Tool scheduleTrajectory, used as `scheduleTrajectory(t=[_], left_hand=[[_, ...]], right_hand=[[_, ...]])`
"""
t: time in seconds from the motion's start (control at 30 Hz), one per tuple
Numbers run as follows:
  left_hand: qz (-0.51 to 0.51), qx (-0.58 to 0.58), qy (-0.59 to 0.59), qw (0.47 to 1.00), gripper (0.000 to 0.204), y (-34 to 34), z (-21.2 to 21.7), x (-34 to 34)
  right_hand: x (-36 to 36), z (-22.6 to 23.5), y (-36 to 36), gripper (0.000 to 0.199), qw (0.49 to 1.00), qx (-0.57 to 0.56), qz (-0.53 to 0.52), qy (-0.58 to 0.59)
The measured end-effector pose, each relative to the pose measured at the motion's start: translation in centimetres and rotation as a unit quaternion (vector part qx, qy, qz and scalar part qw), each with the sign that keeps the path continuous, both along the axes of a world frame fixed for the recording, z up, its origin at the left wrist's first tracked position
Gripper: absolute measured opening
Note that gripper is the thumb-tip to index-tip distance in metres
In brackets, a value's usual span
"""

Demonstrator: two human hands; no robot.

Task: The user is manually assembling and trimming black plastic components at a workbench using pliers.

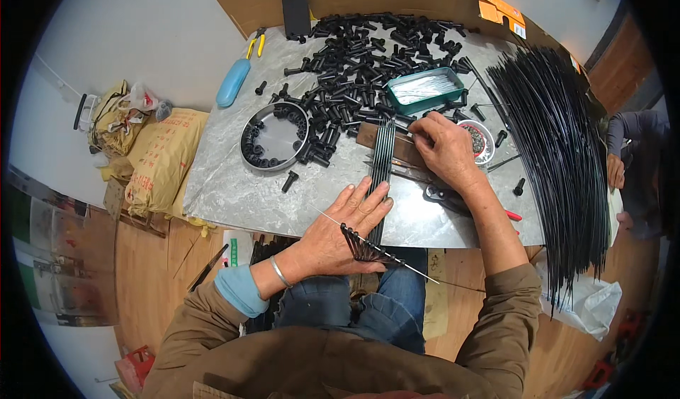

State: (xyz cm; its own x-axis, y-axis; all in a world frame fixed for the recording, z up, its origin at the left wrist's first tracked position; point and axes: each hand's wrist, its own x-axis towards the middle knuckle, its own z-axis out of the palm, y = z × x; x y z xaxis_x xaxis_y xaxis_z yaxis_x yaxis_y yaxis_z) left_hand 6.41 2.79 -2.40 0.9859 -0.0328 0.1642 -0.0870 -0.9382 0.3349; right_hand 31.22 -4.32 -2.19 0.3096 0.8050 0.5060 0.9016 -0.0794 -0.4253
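A row of thin dark rods point(383, 151) lies side by side on the table, running past its front edge. My left hand point(333, 236) lies across them with fingers stretched and spread, holding them down; its thumb is partly hidden. Small eyelets at the rods' near ends are strung on a thin wire point(419, 270) that crosses over this hand. At the rods' far ends, my right hand point(443, 144) is closed in a pinch above a wooden block point(405, 147). What its fingertips hold is too small to make out. Dark-handled pliers point(446, 197) lie under my right wrist.
Black bolt-shaped pieces point(354, 66) cover the table's back. Nearby are a round dish of black rings point(283, 160), a green box of thin pins point(425, 91) and a small bowl point(485, 140). Long black rods point(552, 151) overhang the right edge. A person's hand point(615, 171) shows far right.
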Motion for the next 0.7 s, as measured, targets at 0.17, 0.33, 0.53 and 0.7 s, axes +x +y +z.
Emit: scheduleTrajectory(t=[0.17, 0.33, 0.53, 0.7], left_hand=[[0.004, -0.001, 0.001, 1.000, 0.094, -0.02, -0.07, -0.05], [0.004, -0.003, 0.003, 1.000, 0.095, -0.09, 0.02, -0.04], [0.007, -0.013, 0.000, 1.000, 0.095, -0.13, 0.13, -0.03], [0.004, -0.011, 0.000, 1.000, 0.096, 0.11, 0.09, -0.11]], right_hand=[[-0.08, -0.20, 0.02, 0.008, 1.000, 0.010, -0.005, 0.002], [-0.12, 0.12, -0.07, 0.007, 1.000, -0.004, -0.001, 0.003], [-0.11, -0.15, 0.07, 0.007, 1.000, 0.001, 0.000, 0.026], [-0.18, 0.09, 0.26, 0.008, 1.000, -0.016, 0.002, 0.023]])
